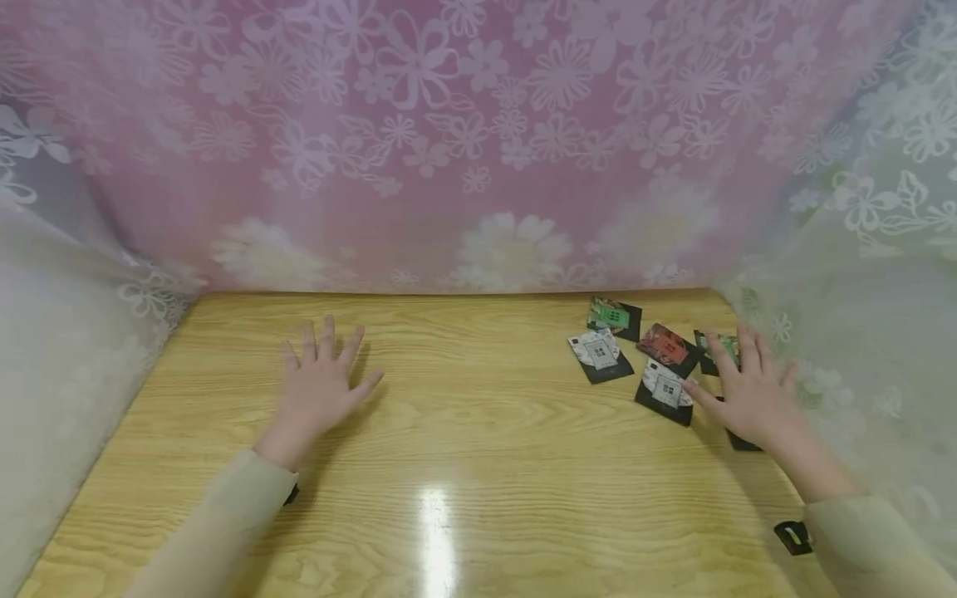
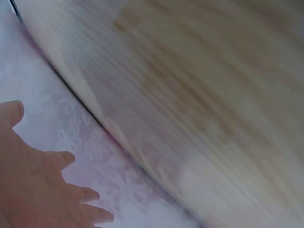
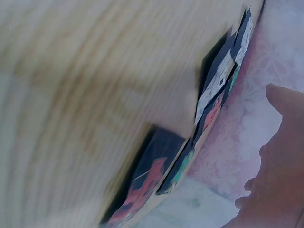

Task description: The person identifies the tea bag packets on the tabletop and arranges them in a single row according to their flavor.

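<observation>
My left hand (image 1: 320, 390) is held over the left part of the wooden table (image 1: 478, 415), fingers spread and holding nothing. In the left wrist view that hand (image 2: 38, 183) shows splayed fingers too. On the right, my right hand (image 1: 751, 394) hovers with spread fingers over several small flat packets. Its thumb overlaps a black-and-white packet (image 1: 664, 394), and its fingers overlap a green one (image 1: 706, 355). A black packet (image 1: 744, 444) is partly hidden beneath the palm; the right wrist view shows red print on the nearest packet (image 3: 145, 175).
Left of these lie a red packet (image 1: 668, 347), another white packet (image 1: 600, 355) and another green packet (image 1: 615, 317). Pink flowered cloth (image 1: 478, 166) hangs behind the table, with pale cloth at the left (image 1: 60, 349) and right (image 1: 882, 332). Dark wrist straps show at both cuffs.
</observation>
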Demonstrator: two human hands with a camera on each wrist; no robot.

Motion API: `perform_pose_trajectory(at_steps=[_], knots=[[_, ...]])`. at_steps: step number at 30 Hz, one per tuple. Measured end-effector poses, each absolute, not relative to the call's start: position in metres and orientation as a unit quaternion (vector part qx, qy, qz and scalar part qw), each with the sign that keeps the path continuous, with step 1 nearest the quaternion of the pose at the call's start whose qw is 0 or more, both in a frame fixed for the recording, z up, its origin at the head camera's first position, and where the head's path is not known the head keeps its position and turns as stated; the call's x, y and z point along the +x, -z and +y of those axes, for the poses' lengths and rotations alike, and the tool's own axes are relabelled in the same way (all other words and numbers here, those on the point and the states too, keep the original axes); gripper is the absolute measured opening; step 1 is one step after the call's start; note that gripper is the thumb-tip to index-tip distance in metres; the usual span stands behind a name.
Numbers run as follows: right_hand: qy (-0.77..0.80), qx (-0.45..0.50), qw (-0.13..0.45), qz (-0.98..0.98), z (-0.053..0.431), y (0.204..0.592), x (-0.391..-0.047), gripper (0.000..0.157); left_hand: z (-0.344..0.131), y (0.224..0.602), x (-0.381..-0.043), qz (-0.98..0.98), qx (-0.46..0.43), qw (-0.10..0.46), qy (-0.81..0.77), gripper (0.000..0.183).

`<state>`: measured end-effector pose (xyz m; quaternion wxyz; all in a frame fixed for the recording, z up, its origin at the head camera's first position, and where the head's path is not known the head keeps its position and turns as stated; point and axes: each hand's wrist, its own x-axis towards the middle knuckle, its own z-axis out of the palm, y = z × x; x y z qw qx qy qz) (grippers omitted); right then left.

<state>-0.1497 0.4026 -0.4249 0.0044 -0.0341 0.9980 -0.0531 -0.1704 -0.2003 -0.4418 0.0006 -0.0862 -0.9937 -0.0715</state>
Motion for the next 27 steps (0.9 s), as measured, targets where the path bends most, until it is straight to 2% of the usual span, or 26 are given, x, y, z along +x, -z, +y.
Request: perform_pose_trajectory(at_steps=[12, 21, 27], knots=[[0.059, -0.024, -0.012, 0.998, 0.426, 0.432, -0.129, 0.094, -0.134, 0.445, -0.198, -0.986, -0.145, 0.005, 0.082, 0.081], [0.065, -0.036, 0.000, 0.997, 0.439, 0.444, -0.114, 0.092, -0.075, 0.448, -0.214, -0.978, -0.201, 0.009, 0.059, 0.080], [0.055, -0.029, 0.033, 0.998, 0.443, 0.451, -0.106, 0.092, -0.038, 0.446, -0.220, -0.974, -0.223, -0.009, 0.040, 0.079]])
